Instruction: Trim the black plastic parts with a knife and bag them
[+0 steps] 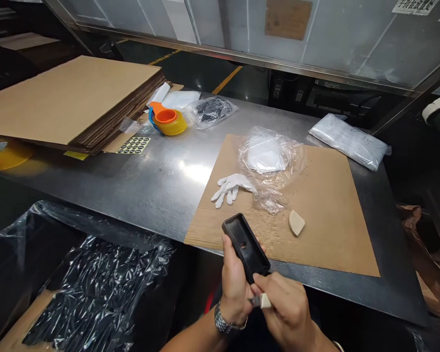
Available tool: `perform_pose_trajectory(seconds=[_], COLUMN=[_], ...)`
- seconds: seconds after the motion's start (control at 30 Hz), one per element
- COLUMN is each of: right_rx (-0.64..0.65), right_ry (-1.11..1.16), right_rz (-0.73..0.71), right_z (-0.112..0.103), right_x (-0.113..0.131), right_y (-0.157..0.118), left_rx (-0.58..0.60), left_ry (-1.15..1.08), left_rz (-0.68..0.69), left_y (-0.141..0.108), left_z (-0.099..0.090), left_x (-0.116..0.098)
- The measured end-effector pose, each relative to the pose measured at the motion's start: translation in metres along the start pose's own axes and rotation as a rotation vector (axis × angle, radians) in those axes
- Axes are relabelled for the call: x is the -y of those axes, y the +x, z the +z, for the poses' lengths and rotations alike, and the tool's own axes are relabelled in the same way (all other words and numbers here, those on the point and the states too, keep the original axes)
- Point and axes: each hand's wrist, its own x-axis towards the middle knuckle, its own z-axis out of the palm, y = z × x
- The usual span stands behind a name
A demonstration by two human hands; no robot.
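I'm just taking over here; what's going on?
A person's left grip holds a black tray, hollow side up. The right grip is at its near end, holding a small tool. On the cardboard lie a white glove, a pale wedge and crumpled clear plastic.

The head view looks forward and down, close above the left hand (231, 278), right hand (288, 303) and metal table (150, 186).

The tray (251, 252) is black, the glove (232, 185) white, the cardboard (326, 210) tan. The tape dispenser (166, 116) is orange and blue, its roll (176, 128) yellow. Black circles in rows pattern the pale sticker sheet (134, 145).
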Motion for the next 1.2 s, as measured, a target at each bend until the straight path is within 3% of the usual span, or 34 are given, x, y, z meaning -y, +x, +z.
perform_pose_trajectory(seconds=[0.1, 0.17, 0.4, 0.47, 0.67, 0.83, 1.0, 1.2], right_rx=[-0.125, -0.171, -0.065, -0.064, 0.024, 0.204, 0.153, 0.181], right_ry=[-0.225, -0.286, -0.012, 0.022, 0.056, 0.121, 0.138, 0.062], right_rz=[-0.238, -0.267, 0.077, 0.105, 0.013, 0.196, 0.429, 0.509], right_z=[0.012, 0.017, 0.004, -0.001, 0.000, -0.006, -0.015, -0.028], right_x=[-0.003, -0.005, -0.007, -0.006, -0.008, -0.010, -0.016, -0.023], right_y=[-0.004, -0.008, -0.014, -0.012, -0.006, 0.000, 0.000, -0.011], left_rx=[-0.032, -0.054, -0.009, 0.005, -0.008, 0.045, 0.131, 0.122], left_ry=[0.002, -0.004, -0.067, -0.060, -0.007, 0.063, 0.014, 0.002], left_rz=[-0.017, -0.018, 0.019, 0.032, 0.015, 0.041, -0.052, -0.064], left_y=[0.004, 0.006, 0.009, 0.009, 0.006, 0.004, 0.004, 0.005], left_z=[0.002, 0.004, 0.003, 0.002, -0.001, -0.004, -0.005, -0.004], left_x=[-0.001, -0.001, -0.003, -0.002, 0.004, 0.006, 0.005, 0.003])
